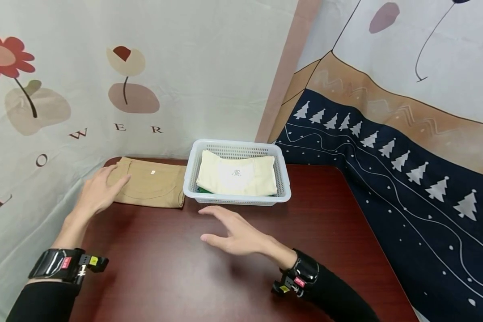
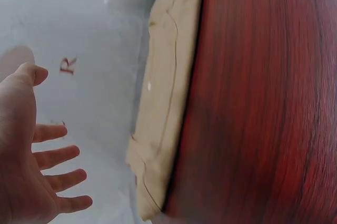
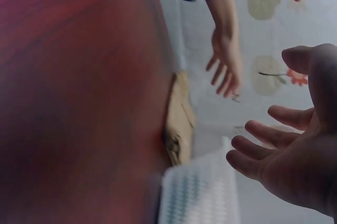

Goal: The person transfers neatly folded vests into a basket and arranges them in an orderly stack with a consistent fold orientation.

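A folded tan garment (image 1: 153, 183) with visible seams and a small white tag lies at the table's back left. My left hand (image 1: 98, 192) hovers by its left end, fingers spread; both wrist views show a gap between hand and garment. Right of the garment stands a white plastic basket (image 1: 235, 200). In it lies a folded cream cloth (image 1: 209, 172) with a small dark print, and a bit of something green (image 1: 203, 190) peeks out beneath. My right hand (image 1: 239, 232), holding nothing, is in front of the basket with thumb and fingers apart.
The dark red wooden table (image 1: 177, 268) reaches back to a white curtain (image 1: 209, 80) with flower prints and letters. Along the right edge hangs a navy cloth (image 1: 346, 134) with white trees. Each wrist wears a black strap (image 1: 58, 264) with a small camera.
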`<state>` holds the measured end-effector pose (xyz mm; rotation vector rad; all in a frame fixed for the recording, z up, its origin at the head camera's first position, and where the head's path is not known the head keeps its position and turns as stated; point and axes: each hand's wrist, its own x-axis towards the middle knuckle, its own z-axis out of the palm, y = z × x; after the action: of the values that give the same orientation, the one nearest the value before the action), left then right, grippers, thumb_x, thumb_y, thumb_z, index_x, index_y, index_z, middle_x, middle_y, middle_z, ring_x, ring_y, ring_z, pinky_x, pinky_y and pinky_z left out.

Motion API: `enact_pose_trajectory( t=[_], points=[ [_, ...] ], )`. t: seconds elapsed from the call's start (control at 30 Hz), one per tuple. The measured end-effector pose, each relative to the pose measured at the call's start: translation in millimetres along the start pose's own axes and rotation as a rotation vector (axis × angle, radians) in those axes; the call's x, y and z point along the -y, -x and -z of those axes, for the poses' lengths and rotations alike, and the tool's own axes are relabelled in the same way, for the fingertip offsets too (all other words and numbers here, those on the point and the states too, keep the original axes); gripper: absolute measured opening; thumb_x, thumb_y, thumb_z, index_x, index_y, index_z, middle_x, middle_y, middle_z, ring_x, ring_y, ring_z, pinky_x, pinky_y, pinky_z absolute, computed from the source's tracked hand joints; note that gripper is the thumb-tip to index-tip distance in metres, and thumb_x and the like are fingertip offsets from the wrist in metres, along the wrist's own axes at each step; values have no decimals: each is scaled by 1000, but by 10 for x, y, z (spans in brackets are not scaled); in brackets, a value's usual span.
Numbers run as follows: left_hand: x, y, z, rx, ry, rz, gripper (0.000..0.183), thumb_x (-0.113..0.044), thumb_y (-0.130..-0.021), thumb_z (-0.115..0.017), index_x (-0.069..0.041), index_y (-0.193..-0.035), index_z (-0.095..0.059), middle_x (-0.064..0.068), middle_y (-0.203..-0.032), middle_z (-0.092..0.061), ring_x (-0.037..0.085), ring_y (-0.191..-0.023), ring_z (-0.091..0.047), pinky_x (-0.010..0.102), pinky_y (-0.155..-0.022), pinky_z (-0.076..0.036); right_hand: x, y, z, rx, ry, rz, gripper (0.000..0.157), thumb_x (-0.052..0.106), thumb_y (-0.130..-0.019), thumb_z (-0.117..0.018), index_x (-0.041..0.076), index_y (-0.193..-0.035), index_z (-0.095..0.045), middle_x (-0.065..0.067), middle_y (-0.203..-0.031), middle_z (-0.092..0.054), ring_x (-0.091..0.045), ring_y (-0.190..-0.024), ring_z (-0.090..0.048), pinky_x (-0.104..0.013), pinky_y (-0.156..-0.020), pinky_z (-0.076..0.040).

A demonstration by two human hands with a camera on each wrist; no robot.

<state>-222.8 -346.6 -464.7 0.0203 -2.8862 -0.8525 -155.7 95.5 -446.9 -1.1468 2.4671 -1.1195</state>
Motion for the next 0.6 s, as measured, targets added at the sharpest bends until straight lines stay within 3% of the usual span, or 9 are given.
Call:
enact_pose_trajectory(
  t=[0.23,0.6],
  points=[
    [250,-48,34,16,-6,55,86,-58,-117,-44,7,-172,-32,44,-172,-35,70,-156,-32,84,-122,-31,-50,-181,-316,53,-138,-118,61,40,-111,-70,20,-166,-52,-5,-169,-59,-35,-152,-63,-50,-124,-56],
    [460,-153,5,52,-6,93,89,-58,-117,-41,9,-173,-27,48,-171,-31,74,-154,-29,84,-122,-30,-250,-568,-613,-20,-265,-269,69,40,-111,-71,6,-167,-50,-12,-171,-58,-34,-151,-65,-38,-123,-56]
  ],
)
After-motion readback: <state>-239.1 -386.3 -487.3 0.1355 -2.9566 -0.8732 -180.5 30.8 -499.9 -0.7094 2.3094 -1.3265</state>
